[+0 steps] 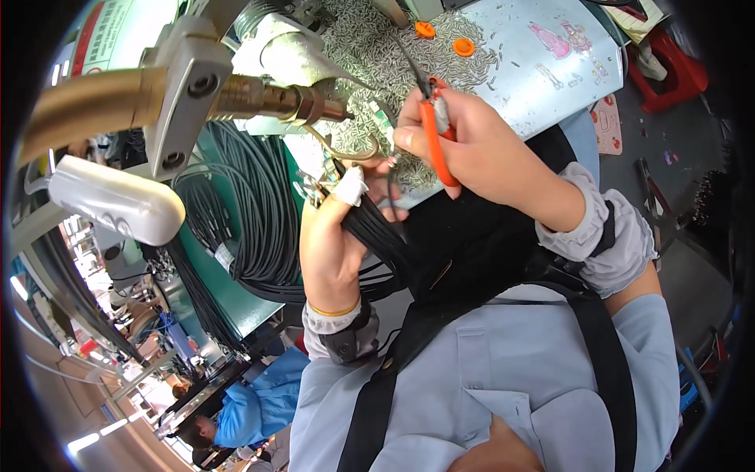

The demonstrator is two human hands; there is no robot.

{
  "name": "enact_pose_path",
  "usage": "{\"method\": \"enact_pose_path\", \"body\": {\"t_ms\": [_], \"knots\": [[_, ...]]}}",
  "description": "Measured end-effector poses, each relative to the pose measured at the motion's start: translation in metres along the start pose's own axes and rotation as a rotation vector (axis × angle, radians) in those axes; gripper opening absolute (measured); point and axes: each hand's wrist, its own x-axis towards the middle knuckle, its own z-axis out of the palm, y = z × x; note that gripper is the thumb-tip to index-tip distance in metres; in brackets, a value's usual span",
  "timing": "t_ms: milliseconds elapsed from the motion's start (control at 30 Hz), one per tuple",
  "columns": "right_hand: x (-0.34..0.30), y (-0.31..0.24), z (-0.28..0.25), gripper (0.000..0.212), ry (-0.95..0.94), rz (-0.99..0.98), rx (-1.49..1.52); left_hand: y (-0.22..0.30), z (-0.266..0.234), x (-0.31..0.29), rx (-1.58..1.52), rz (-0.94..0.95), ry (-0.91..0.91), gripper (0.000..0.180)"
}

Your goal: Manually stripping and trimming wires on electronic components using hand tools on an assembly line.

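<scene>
Pale blue and glossy, the table [543,79] is littered with small grey metal pins and two orange plastic discs [444,38]; beyond its edge lie a workshop floor and other workstations. Near the table's front edge, the left hand [334,244] is clamped on a bundle of black cables [381,232], its fingertip wrapped in white tape. Just above the bundle, the right hand [480,149] is closed around orange-handled pliers [435,130].

The person wears a light blue buttoned shirt [503,370] under black harness straps [605,362], grey sleeve covers [605,236] with black cuffs, a yellow band [334,311] at the left wrist, and white tape on one finger [350,186].
</scene>
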Motion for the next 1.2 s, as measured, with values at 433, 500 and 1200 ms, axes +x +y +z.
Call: {"method": "enact_pose_path", "body": {"t_ms": [433,500,1200], "knots": [[-0.039,-0.01,0.019,0.016,-0.099,0.11,0.314,-0.025,-0.014,-0.036,0.104,0.221,-0.097,0.018],[-0.042,-0.01,0.019,0.017,-0.119,0.138,0.32,-0.026,-0.014,-0.036,0.118,0.247,-0.065,0.016],[0.006,0.0,0.0,0.021,0.116,-0.046,-0.09,0.004,-0.014,0.029,0.09,0.011,-0.125,0.016]]}}
